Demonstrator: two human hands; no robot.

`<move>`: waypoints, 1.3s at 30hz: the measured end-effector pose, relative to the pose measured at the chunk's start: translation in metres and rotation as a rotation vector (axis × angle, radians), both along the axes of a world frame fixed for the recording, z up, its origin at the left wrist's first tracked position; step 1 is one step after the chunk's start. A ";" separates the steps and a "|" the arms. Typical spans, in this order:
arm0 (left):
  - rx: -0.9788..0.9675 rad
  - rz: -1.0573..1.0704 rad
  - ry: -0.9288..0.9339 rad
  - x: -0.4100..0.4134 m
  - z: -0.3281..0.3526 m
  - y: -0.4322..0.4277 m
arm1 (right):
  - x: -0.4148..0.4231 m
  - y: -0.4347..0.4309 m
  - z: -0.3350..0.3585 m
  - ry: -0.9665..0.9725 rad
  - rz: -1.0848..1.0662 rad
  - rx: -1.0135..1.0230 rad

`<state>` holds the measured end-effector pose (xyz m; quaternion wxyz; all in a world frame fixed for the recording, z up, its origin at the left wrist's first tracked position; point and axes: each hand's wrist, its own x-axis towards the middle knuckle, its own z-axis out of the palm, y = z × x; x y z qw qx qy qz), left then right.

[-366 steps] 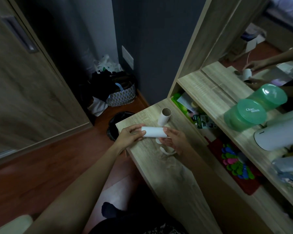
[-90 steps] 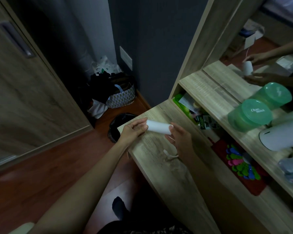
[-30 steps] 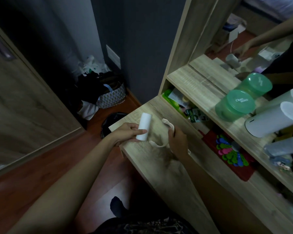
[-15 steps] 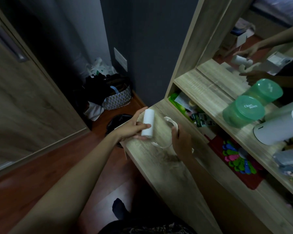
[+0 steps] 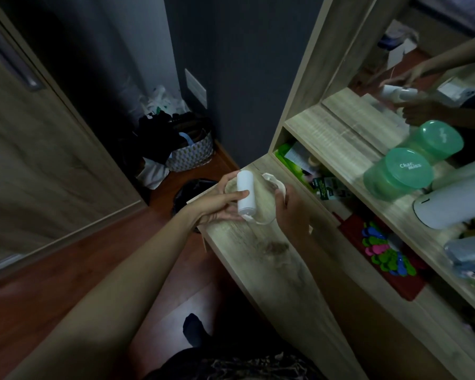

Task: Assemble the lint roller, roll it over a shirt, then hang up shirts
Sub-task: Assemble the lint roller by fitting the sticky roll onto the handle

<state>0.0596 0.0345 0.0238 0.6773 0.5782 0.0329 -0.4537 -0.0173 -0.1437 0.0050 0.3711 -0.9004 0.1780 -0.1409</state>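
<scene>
One roll (image 5: pixel 246 192), white and nearly upright, is gripped by the left hand (image 5: pixel 217 202), thumb across its front and fingers curled behind. One handle (image 5: pixel 276 183), a pale curved loop, is gripped by the right hand (image 5: pixel 292 215); its lower end meets the bottom of the roll, though whether the two are joined cannot be told. Both hands hang over the far left corner of one bench (image 5: pixel 263 259), with the left wrist crossing its left edge.

One shelf (image 5: pixel 329 138) runs along the right, its front edge just beside the right hand. It carries one green jar (image 5: pixel 398 176) and one white canister (image 5: pixel 455 204) lying on its side. One mirror (image 5: pixel 436 37) behind them repeats the jar, the hands and the roll.

Left of the bench the floor (image 5: pixel 66 270) lies open as far as one door (image 5: pixel 39 160). One dark bin (image 5: pixel 188 192) stands just beside the bench corner and one basket (image 5: pixel 192 154) stands near the wall.
</scene>
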 end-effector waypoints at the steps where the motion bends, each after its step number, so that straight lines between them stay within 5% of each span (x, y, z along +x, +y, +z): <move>1: -0.011 -0.010 0.004 -0.001 0.000 0.000 | 0.000 0.000 0.000 0.001 -0.004 -0.004; 26: 0.039 -0.116 -0.162 -0.002 0.009 -0.003 | -0.001 0.010 0.014 -0.029 -0.059 -0.100; 39: -0.029 0.014 -0.038 -0.007 0.003 0.003 | 0.007 0.017 0.033 -0.075 -0.008 -0.217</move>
